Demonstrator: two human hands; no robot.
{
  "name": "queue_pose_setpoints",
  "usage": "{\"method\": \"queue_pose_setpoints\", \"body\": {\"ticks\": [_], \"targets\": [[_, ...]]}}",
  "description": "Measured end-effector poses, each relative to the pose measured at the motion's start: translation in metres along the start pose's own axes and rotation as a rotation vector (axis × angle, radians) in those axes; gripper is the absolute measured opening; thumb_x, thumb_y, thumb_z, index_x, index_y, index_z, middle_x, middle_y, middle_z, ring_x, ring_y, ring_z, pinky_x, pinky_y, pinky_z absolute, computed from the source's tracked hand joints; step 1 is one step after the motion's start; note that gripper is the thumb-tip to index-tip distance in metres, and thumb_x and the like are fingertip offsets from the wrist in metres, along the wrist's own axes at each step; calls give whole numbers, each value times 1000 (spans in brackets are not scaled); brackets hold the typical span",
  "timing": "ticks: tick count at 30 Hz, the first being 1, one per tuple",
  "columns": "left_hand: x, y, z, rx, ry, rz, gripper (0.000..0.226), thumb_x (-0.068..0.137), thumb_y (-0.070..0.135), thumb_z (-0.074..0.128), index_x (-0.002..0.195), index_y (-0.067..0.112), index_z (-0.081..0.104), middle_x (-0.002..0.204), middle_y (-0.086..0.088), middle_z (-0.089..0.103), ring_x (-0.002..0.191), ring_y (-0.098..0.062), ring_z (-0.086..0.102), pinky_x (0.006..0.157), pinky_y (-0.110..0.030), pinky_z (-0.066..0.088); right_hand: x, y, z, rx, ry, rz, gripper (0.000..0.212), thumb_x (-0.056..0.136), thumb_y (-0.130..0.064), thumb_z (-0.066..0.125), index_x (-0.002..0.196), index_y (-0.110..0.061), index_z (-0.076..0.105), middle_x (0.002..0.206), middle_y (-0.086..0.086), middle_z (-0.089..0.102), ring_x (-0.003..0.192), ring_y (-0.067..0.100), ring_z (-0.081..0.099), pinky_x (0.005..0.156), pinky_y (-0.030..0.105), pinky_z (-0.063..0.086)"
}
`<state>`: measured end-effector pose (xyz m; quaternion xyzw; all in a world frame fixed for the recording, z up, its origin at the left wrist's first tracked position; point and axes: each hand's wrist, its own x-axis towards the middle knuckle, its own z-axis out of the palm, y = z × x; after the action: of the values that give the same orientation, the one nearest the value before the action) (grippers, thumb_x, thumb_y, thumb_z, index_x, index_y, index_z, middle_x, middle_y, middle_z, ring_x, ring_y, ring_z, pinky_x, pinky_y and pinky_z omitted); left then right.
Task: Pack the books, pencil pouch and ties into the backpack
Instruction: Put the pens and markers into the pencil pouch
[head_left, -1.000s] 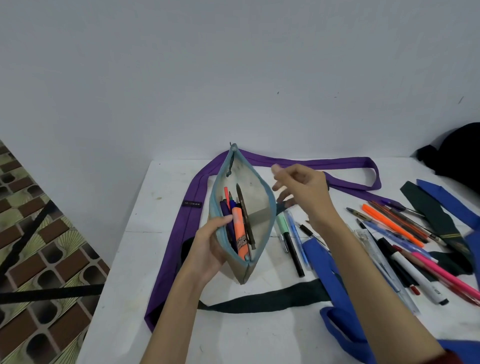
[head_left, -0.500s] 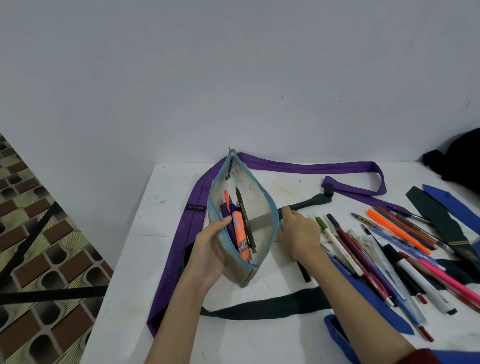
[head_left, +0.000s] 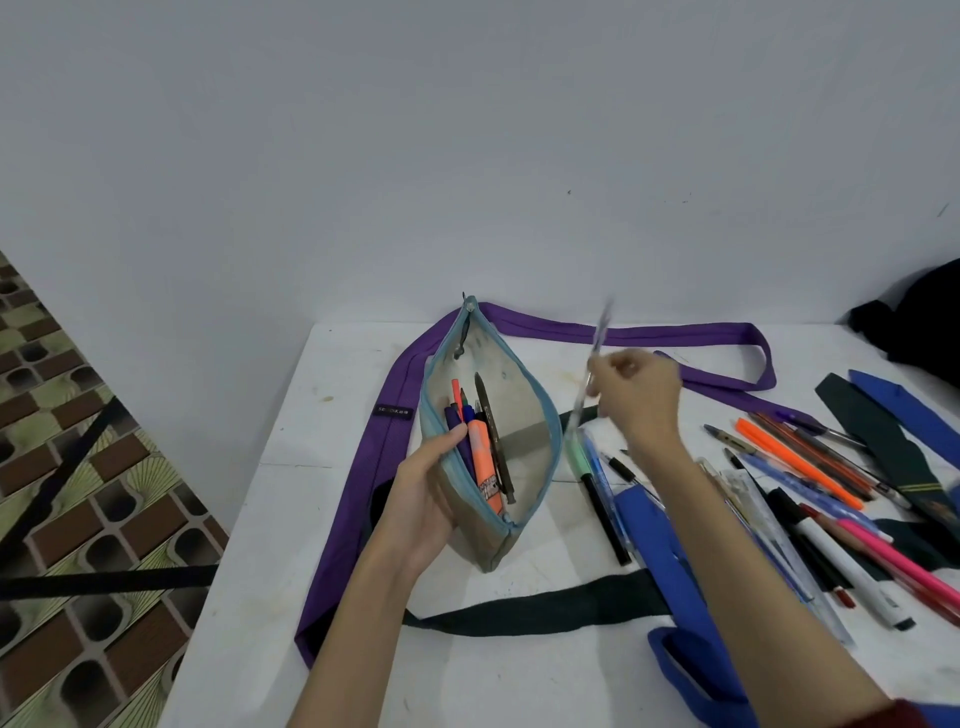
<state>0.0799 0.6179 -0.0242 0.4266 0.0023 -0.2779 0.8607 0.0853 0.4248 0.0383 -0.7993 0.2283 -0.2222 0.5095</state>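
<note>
My left hand grips the left rim of a grey pencil pouch with a light blue zipper edge, holding it wide open above the white table. Inside lie an orange highlighter, blue pens and a dark pen. My right hand is raised just right of the pouch, fingers closed on a thin, motion-blurred pen pointing up. A purple tie, a dark green tie and a blue tie lie on the table. The black backpack shows at the far right edge.
Several loose pens and markers are spread over the table's right side, with a green-capped pen beside the pouch. More dark green and blue ties lie at the far right. A wall is behind; patterned floor tiles are left.
My right hand went down to the pens beside the pouch, closed on a thin pen and has lifted it up to the pouch's right. My left hand kept the pouch open.
</note>
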Motion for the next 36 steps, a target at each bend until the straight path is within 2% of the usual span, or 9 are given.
{"method": "queue_pose_setpoints", "body": {"ticks": [3, 5, 9, 15, 18, 21, 25, 31, 36], "targets": [[0, -1, 2, 2, -9, -6, 57, 72, 34, 63, 127, 22, 57, 116, -8, 66, 114, -26, 56, 93, -41, 48, -15, -41, -19, 336, 34, -18, 11, 86, -4, 56, 79, -2, 64, 53, 3, 61, 38, 12, 50, 41, 21, 40], [1, -2, 3, 3, -8, -4, 58, 71, 35, 63, 128, 23, 56, 117, -8, 66, 115, -27, 56, 95, -42, 47, -30, -60, -24, 352, -78, -78, 13, 86, -3, 57, 75, -4, 63, 49, 2, 60, 37, 15, 51, 39, 20, 39], [0, -2, 4, 26, -37, 6, 60, 74, 39, 63, 131, 23, 53, 123, -9, 63, 119, -28, 55, 102, -48, 42, -53, -62, -7, -30, -343, -175, 14, 80, -7, 61, 66, -10, 63, 52, 6, 63, 35, 8, 49, 45, 24, 44], [-1, -2, 5, 37, -35, 9, 57, 74, 39, 62, 128, 24, 56, 119, -9, 66, 115, -27, 58, 101, -47, 43, -57, -43, 21, -515, -265, -307, 22, 88, -26, 58, 85, -7, 69, 74, 6, 66, 74, 21, 60, 66, 29, 49], [0, -2, 5, 16, -14, 4, 57, 73, 38, 63, 128, 23, 56, 120, -10, 65, 117, -28, 57, 102, -47, 42, -52, -42, 15, -479, -214, -350, 26, 91, -30, 57, 89, -8, 70, 69, 0, 59, 70, 16, 55, 66, 25, 43], [1, -2, 4, -6, -8, 5, 49, 76, 35, 65, 123, 22, 60, 120, -11, 65, 118, -30, 55, 104, -48, 41, -45, -39, 1, -335, -90, -343, 29, 90, -26, 57, 73, -4, 69, 54, 5, 56, 55, 17, 48, 62, 29, 43], [0, -1, 4, -1, 16, 13, 43, 76, 36, 60, 117, 24, 61, 114, -9, 67, 116, -30, 56, 103, -47, 42, -27, -11, -14, -340, 19, -234, 26, 88, -22, 57, 71, -5, 67, 61, 10, 63, 59, 20, 54, 56, 22, 41], [0, -1, 4, 4, 11, 24, 39, 75, 35, 59, 112, 25, 64, 110, -8, 69, 112, -29, 58, 102, -48, 42, -21, 42, -4, -915, -346, -52, 30, 88, -41, 59, 84, -12, 52, 80, 2, 58, 73, 20, 54, 60, 27, 37], [0, -1, 4, 12, 3, 24, 38, 76, 36, 58, 112, 26, 64, 111, -8, 69, 114, -29, 57, 103, -49, 41, -27, 47, 3, -978, -396, -88, 26, 90, -36, 56, 87, -13, 42, 74, -2, 47, 74, 21, 48, 51, 26, 31]]}}
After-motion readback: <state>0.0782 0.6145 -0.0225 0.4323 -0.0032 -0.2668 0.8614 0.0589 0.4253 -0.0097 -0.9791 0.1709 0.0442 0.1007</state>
